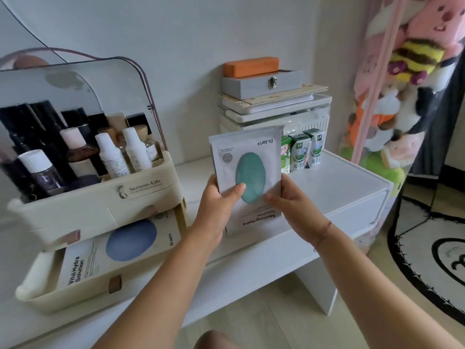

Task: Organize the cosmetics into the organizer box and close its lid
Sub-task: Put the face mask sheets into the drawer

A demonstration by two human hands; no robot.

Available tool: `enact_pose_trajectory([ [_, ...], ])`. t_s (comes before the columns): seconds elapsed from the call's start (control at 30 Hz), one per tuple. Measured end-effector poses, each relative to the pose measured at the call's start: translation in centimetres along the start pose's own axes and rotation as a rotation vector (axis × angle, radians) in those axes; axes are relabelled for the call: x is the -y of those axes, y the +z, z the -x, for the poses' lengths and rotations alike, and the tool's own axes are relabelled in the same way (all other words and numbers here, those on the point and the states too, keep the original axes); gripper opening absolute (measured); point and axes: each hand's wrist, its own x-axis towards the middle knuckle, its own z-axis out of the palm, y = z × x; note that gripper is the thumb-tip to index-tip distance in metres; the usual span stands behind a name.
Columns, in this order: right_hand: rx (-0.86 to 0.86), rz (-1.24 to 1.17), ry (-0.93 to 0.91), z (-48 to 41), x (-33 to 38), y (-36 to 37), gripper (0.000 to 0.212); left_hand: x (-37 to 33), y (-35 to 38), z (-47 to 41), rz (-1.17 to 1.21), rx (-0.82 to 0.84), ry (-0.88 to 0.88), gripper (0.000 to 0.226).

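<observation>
Our fingers (237,188), left hand (216,202) and right hand (297,200) alike, pinch the green mask sachet (247,157) just right of the organizer box (141,195); next, we judge, it should lie flat in that box's open drawer (68,295).

Green-oval white sachet (247,177); cream organizer (100,205).

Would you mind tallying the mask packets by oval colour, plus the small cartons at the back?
Green-oval mask packet: 1
Blue-oval mask packet: 1
Cartons: 3
Total: 5
</observation>
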Motion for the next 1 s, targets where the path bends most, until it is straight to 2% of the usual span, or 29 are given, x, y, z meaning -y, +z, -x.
enact_pose_trajectory([
  [0.07, -0.024, 0.013, 0.019, 0.3, -0.7, 0.4, 0.052, 0.6, -0.2, 0.0, 0.008, -0.006, -0.013, 0.032],
  [0.23, -0.028, 0.06, 0.022, 0.6, -0.9, 0.3, 0.067, -0.8, -0.5, 0.5, 0.046, -0.028, 0.001, 0.025],
  [0.27, 0.02, 0.082, 0.027, 0.7, -0.4, 0.1, 0.069, -1.7, -1.0, 0.6, 0.071, -0.039, 0.008, 0.024],
  [0.37, 0.223, 0.14, 0.015, 1.2, 1.9, -0.5, 0.028, -5.6, -3.3, 1.0, 0.007, -0.053, 0.089, 0.028],
  [0.4, 0.288, 0.157, 0.017, 1.1, 2.7, -0.6, 0.025, -6.9, -4.3, 1.5, -0.071, -0.04, 0.108, 0.031],
  [0.47, 0.408, 0.187, 0.037, 0.9, 4.5, -0.4, 0.029, -8.9, -6.7, 2.6, -0.234, -0.011, 0.084, 0.036],
  [0.53, 0.489, 0.256, 0.061, 0.6, 6.1, 0.6, 0.037, -10.1, -9.2, 3.9, -0.309, 0.05, -0.026, 0.042],
  [0.63, 0.558, 0.338, 0.103, 0.0, 7.6, 3.0, 0.041, -10.6, -12.5, 6.0, -0.37, 0.087, -0.146, 0.028],
  [0.73, 0.453, 0.174, 0.172, 0.1, 8.1, 6.5, 0.048, -10.3, -15.2, 8.4, -0.246, -0.077, -0.173, 0.007],
  [0.83, 0.283, -0.059, 0.304, 0.9, 6.3, 10.0, 0.061, -8.7, -18.0, 10.9, -0.142, -0.262, -0.173, 0.008],
  [0.93, 0.166, -0.246, 0.378, 3.1, 4.1, 13.4, 0.048, -6.5, -19.9, 13.2, -0.078, -0.441, -0.144, 0.014],
  [1.0, 0.026, -0.232, 0.319, 4.6, 3.3, 15.5, 0.045, -5.4, -20.4, 14.2, -0.021, -0.536, -0.124, 0.014],
])
